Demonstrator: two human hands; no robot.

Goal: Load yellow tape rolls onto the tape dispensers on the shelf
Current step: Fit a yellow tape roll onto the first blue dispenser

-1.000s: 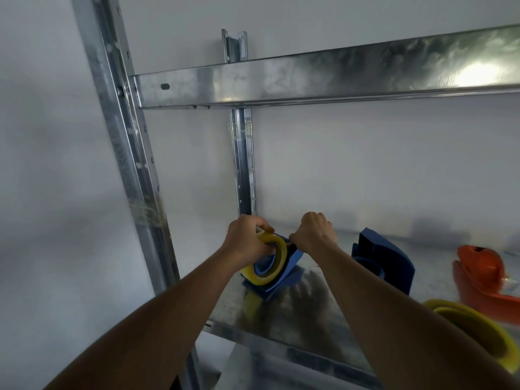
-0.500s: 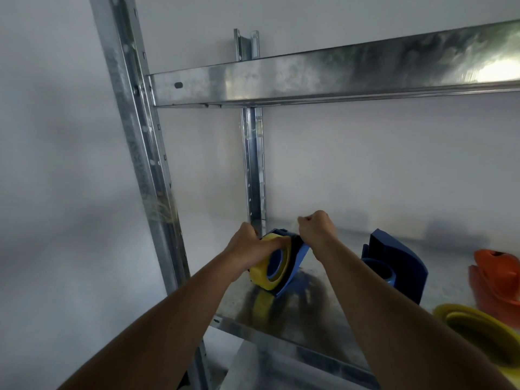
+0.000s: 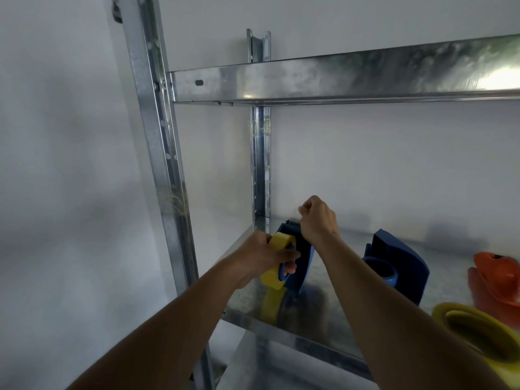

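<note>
Since the earlier frames the right hand (image 3: 319, 220) has risen: it was level with the left hand at the top of the dispenser, and now sits above it, at about 1 o'clock from the left, fingers curled into a pinch. What it pinches is too faint to tell. The left hand (image 3: 263, 256) has stayed clasped on the yellow tape roll (image 3: 274, 261), thumb over the outer face, a fingertip showing through the core. The roll stands on edge against the blue tape dispenser (image 3: 299, 257), which has turned more upright than a second ago.

The metal shelf (image 3: 318, 316) is galvanised steel, dull and mottled, and mirrors the yellow and blue above it. Its front upright (image 3: 157, 153) runs from 11 o'clock down to 7, a rear upright (image 3: 260, 153) stands at 12, and the upper shelf beam (image 3: 351, 77) crosses toward 2 o'clock. Behind is a plain pale wall (image 3: 380, 164).

On the shelf at 3 o'clock from the hands stands a second blue dispenser (image 3: 399, 263) (its hub bare), then an orange dispenser (image 3: 495, 277) at the frame edge. Another yellow roll (image 3: 478, 330) lies at 4 o'clock, partly behind the right forearm.
</note>
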